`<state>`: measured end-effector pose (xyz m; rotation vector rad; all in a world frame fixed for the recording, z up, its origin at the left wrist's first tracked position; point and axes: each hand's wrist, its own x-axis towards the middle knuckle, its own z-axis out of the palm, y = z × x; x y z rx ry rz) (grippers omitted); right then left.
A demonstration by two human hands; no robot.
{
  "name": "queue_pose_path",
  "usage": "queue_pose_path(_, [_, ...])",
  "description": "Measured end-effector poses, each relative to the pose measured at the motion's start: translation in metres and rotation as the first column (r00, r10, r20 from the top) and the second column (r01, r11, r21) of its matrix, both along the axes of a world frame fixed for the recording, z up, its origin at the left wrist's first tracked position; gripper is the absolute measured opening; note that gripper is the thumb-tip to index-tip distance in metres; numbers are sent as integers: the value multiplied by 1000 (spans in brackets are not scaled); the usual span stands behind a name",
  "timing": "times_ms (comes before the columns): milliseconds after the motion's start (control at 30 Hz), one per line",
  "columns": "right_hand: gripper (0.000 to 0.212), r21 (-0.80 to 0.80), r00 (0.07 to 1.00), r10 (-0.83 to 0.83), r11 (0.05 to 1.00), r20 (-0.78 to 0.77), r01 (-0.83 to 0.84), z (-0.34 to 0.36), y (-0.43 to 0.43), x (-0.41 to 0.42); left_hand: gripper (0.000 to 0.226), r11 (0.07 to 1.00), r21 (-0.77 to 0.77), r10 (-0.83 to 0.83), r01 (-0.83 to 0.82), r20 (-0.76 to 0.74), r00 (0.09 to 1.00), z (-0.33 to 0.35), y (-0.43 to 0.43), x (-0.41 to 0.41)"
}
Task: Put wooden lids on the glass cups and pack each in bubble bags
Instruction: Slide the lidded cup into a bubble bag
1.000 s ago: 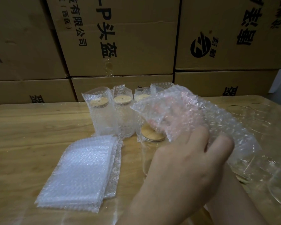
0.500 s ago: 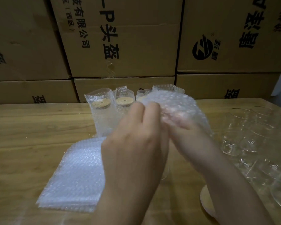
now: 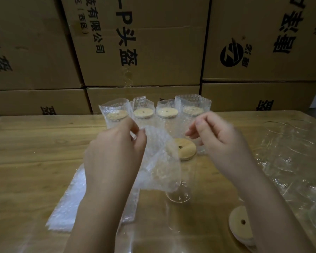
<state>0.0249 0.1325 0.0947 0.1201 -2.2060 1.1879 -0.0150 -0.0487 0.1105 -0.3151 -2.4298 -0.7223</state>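
A clear glass cup (image 3: 179,195) with a round wooden lid (image 3: 185,149) stands upright in the middle of the wooden table. My left hand (image 3: 115,156) pinches one edge of a bubble bag (image 3: 159,161) that hangs just left of the lid and over the cup's left side. My right hand (image 3: 221,143) is to the right of the lid, thumb and forefinger pinched on the bag's other edge. Behind them, several lidded cups in bubble bags (image 3: 142,114) stand in a row.
A stack of flat bubble bags (image 3: 66,207) lies at the near left. Loose wooden lids (image 3: 241,227) lie at the near right. Several bare glass cups (image 3: 290,152) crowd the table's right side. Cardboard boxes (image 3: 139,52) form a wall behind the table.
My hands were close together on the bunched bag; now they have moved apart, spreading the bag's mouth, and the lidded cup shows between them.
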Motion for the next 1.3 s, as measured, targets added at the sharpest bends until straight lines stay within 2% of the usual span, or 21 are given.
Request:
queue_pose_path(33, [18, 131, 994, -42, 991, 103, 28, -4, 7, -3, 22, 1000, -9, -8, 8, 23, 1000, -1, 0, -2])
queue_pose_path(100, [10, 337, 928, -69, 939, 366, -63, -10, 15, -6, 30, 998, -58, -15, 18, 59, 998, -3, -1, -5])
queue_pose_path(167, [24, 363, 877, -44, 919, 478, -152, -15, 16, -9, 37, 992, -114, -35, 47, 100, 994, -4, -3, -8])
queue_pose_path(233, [32, 356, 887, -34, 922, 461, -150, -17, 11, -12, 34, 991, -108, -58, 74, 139, 989, -4, -4, -8])
queue_pose_path(333, [38, 368, 895, -40, 919, 444, -142, -20, 6, -15, 6, 996, 47, -84, 80, 99, 992, 2, -9, -4])
queue_pose_path(400, [47, 382, 890, -69, 916, 450, -122, -23, 7, -16, 14, 991, 125, -60, 56, 28, 998, 4, -12, -2])
queue_pose_path(533, [59, 429, 902, -127, 901, 414, -70, -32, 1, -21, 23, 992, 57, -116, 115, 5, 993, 6, -19, -5])
queue_pose_path(633, [56, 337, 920, -154, 941, 359, 26, -37, 1, -28, 31, 983, -2, -184, 184, 40, 982, 8, -22, -4])
queue_pose_path(800, [57, 199, 913, -304, 946, 271, 256, -28, 16, -26, 23, 982, -13, -188, 190, 76, 979, 2, -20, -9])
queue_pose_path(900, [60, -66, 930, -354, 930, 98, 361, -11, 22, -15, 35, 977, 6, -211, 212, 79, 974, -2, -14, -11])
queue_pose_path(1000, [61, -402, 947, -308, 881, -89, 249, 7, 21, 1, 51, 973, -24, -227, 231, 109, 968, -7, -10, -14])
queue_pose_path(1100, [58, -638, 959, -207, 769, -193, 38, 19, 18, 10, 54, 972, -32, -227, 233, 134, 965, -13, -3, -17])
queue_pose_path(1200, [62, -759, 969, -57, 633, -240, -151, 25, 18, 12, 47, 979, -4, -205, 206, 87, 975, -17, 2, -19])
queue_pose_path(1300, [70, -784, 970, 100, 573, -220, -237, 26, 20, 11, 41, 974, 37, -224, 222, 51, 973, -18, 5, -20])
